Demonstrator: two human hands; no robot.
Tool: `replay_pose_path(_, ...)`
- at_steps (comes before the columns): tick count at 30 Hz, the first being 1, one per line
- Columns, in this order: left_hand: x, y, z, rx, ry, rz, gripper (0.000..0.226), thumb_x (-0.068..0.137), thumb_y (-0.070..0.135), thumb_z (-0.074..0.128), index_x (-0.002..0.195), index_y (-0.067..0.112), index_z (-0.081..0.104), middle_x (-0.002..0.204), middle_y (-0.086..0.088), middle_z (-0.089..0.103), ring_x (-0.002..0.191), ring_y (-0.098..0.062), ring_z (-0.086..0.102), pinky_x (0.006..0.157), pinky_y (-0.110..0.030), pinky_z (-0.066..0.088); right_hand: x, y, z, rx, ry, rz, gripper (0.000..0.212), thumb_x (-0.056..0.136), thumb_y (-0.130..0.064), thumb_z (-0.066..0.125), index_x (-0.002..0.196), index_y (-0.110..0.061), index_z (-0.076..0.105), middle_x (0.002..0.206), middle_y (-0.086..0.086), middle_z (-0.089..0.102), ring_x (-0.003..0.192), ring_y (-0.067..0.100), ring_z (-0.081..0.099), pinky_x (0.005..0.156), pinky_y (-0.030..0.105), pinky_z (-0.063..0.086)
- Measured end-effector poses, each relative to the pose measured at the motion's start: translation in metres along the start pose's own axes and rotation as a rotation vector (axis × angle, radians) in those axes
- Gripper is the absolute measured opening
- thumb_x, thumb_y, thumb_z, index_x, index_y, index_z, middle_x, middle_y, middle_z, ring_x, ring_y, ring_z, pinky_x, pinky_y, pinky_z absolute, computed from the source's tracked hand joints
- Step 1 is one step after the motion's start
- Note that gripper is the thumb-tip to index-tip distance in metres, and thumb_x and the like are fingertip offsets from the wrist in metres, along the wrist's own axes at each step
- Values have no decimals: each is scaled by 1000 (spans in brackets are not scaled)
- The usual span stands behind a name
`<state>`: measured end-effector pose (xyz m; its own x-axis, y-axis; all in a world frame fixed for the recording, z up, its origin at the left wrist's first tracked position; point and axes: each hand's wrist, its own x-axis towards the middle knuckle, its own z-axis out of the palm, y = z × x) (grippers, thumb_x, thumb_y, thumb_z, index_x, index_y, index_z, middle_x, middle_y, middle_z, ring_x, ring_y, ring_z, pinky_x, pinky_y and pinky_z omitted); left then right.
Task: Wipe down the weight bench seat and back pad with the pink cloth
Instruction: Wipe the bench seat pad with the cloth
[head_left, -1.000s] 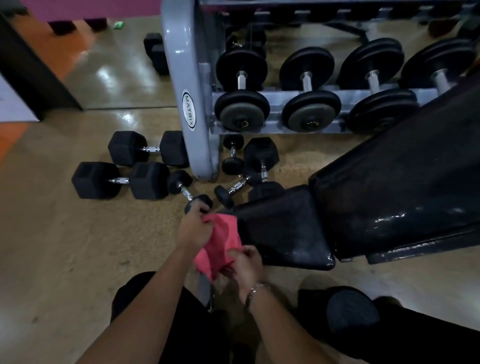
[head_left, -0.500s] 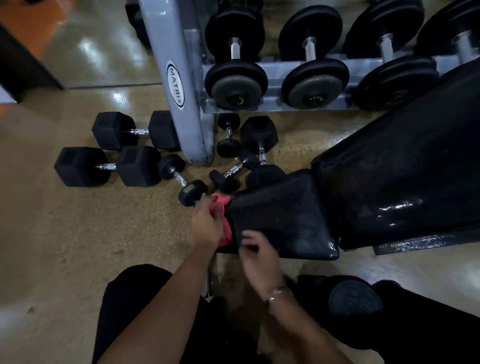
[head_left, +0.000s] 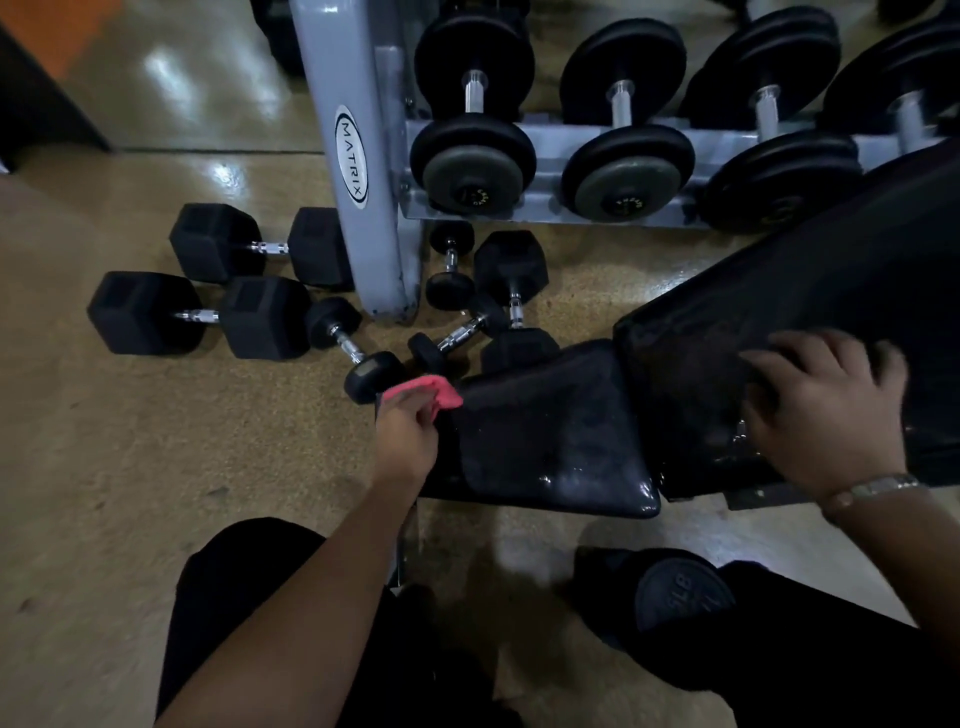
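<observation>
Grips bunched cloth (head_left: 434, 392) in curled fingers (head_left: 402, 413) of left hand (head_left: 405, 441), at seat's (head_left: 545, 436) far left corner. Presses spread fingers (head_left: 795, 349) of right hand (head_left: 826, 415) flat on back pad (head_left: 753, 291). Risks rapping knuckles on floor dumbbell (head_left: 358, 358) just beside, or skipping patches with cloth so bunched. Beyond, stores dumbbells (head_left: 472, 130) on rack (head_left: 353, 156).
</observation>
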<state>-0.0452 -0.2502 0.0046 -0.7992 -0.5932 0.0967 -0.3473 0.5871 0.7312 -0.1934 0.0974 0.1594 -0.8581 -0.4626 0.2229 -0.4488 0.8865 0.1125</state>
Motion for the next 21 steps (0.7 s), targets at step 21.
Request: replay_pose_path(21, -34, -4, 13, 199, -32, 8, 28, 90, -4, 67, 114, 6, 77, 110, -13, 71, 103, -34, 62, 95, -40, 49, 13, 17, 28, -310, -191, -167, 57, 84, -52, 57, 135, -26, 61, 155, 16, 40, 146, 45, 24, 120, 62, 11)
